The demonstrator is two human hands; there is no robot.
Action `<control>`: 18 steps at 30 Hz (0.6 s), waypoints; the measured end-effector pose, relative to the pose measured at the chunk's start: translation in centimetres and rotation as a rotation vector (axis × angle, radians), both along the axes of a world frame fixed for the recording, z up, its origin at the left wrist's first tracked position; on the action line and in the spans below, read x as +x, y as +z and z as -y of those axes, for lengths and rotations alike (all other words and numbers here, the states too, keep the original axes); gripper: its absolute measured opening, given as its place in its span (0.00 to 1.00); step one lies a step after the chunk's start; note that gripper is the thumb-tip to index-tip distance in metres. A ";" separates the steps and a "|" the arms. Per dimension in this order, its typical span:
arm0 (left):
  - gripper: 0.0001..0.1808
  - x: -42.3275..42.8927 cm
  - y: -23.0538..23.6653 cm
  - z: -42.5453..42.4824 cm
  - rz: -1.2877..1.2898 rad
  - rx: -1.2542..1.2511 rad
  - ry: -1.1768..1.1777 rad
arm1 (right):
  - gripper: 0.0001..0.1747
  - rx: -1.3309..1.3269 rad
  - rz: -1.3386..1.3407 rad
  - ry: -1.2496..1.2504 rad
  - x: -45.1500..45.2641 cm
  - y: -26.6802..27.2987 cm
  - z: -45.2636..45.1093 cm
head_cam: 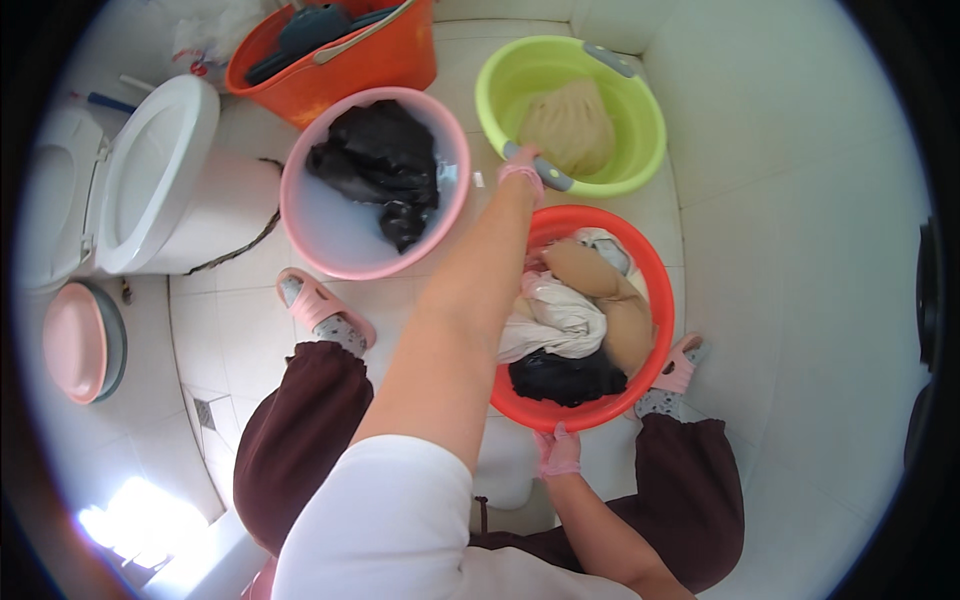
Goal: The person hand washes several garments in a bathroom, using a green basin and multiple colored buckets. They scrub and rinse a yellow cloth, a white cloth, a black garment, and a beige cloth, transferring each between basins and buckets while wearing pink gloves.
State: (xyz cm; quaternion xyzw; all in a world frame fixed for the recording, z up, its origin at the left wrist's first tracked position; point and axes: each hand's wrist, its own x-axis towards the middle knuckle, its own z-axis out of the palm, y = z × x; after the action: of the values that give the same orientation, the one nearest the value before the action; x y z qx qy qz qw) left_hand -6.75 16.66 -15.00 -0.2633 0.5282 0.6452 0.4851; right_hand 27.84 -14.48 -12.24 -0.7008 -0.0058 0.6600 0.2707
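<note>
My left hand (523,169), in a thin pink glove, reaches forward and grips the grey handle (551,177) of a lime-green plastic basin (649,124). A wadded beige cloth (574,127) lies inside that basin. Nearer to me is a red plastic basin (663,311), with its front rim held by my pink-gloved right hand (559,452). It holds a twisted white garment (566,319), a tan garment (626,319) and a black cloth (568,377). My left forearm hides part of the red basin's left side.
A pink-rimmed basin (288,202) holds cloudy water and a dark garment (382,150). Behind it stands an orange bucket (405,56). A toilet (161,180) with a raised seat is at left. Two small basins (75,341) lean on the left wall. A tiled wall (780,247) bounds the right.
</note>
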 end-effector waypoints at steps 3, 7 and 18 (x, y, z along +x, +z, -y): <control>0.25 1.1 0.6 2.0 -0.016 0.182 -0.075 | 0.16 0.008 0.063 0.036 0.4 0.1 0.1; 0.29 -2.0 2.5 6.3 -0.191 0.132 -0.371 | 0.15 -0.095 0.078 0.107 0.7 -1.0 0.0; 0.33 -12.4 23.7 31.6 -0.847 -0.297 -0.753 | 0.22 -0.026 -0.089 0.554 -1.1 4.1 -0.7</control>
State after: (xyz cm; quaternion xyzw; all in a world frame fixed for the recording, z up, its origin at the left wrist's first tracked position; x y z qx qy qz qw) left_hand -19.12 -14.96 8.70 0.1581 0.8182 0.3965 0.3852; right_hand 26.70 -13.76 -8.12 -0.6462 -0.1768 0.7390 0.0710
